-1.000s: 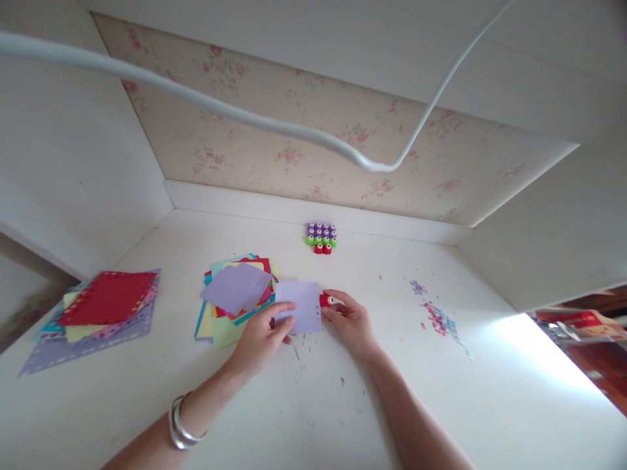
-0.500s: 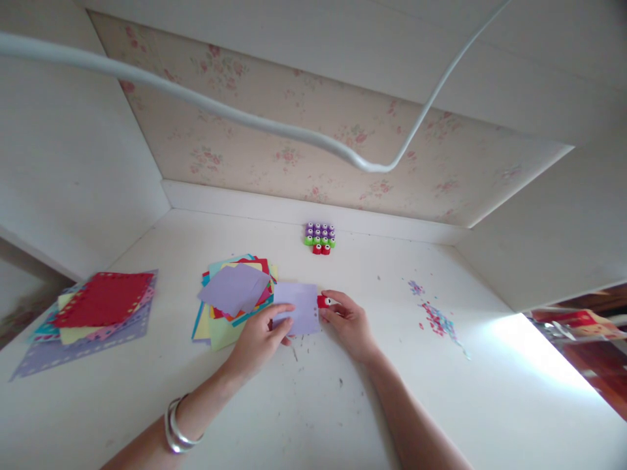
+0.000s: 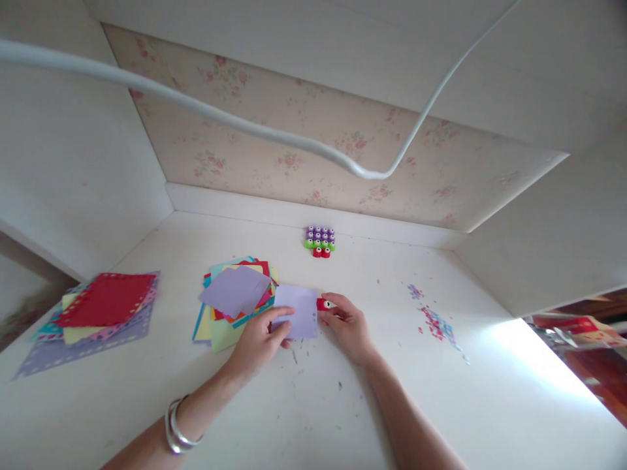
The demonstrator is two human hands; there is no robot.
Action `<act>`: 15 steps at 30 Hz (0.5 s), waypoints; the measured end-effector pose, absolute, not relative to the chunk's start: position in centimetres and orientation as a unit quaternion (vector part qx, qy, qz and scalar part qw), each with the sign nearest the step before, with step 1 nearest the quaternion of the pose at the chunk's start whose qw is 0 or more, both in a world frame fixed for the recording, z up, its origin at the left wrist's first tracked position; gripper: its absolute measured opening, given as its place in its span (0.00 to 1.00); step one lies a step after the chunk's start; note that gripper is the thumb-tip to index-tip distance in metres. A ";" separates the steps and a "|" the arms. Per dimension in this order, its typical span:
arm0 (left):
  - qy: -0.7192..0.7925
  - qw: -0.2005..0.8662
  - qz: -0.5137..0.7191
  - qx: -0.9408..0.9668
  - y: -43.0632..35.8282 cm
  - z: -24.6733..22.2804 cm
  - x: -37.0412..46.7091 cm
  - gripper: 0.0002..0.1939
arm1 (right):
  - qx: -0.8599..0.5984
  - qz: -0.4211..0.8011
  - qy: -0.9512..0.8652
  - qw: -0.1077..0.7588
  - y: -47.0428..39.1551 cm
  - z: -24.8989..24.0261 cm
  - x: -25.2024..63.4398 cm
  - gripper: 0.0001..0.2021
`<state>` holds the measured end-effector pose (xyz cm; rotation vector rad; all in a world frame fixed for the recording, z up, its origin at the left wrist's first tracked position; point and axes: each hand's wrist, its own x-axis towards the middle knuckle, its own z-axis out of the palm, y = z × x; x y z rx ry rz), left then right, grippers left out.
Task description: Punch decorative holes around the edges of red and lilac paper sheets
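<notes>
A square sheet of purple paper (image 3: 302, 310) lies on the white table with a few small punched holes near its right edge. My left hand (image 3: 262, 339) grips the sheet's left side between thumb and fingers. My right hand (image 3: 347, 326) pinches a small red punch (image 3: 322, 305) against the right edge of the sheet. To the left sits a pile of coloured paper with purple pieces (image 3: 235, 290) on top. Behind the sheet, purple, green and red punches (image 3: 321, 240) stand in rows.
At the far left lies a stack of hole-edged sheets topped by a red one (image 3: 110, 299). Small paper bits (image 3: 437, 324) are scattered at the right. A white cable (image 3: 294, 139) crosses in front of the floral wall panel.
The camera view has tilted slightly, so the scene sits a little lower. Both hands keep their places on the purple sheet and the red punch.
</notes>
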<state>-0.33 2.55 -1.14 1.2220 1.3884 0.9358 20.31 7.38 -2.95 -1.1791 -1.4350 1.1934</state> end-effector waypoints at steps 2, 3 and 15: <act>0.577 0.509 0.390 0.506 2.5 -1.2 -0.3 0.20 | -0.472 0.479 -0.588 0.449 7.3 -2.9 20.3 0.15; 0.576 0.509 0.391 0.506 2.5 -1.3 -0.3 0.20 | -0.470 0.477 -0.593 0.448 7.3 -2.8 20.3 0.15; 0.568 0.531 0.401 0.484 2.4 -1.7 -0.3 0.20 | -0.464 0.462 -0.619 0.434 7.2 -2.8 20.5 0.13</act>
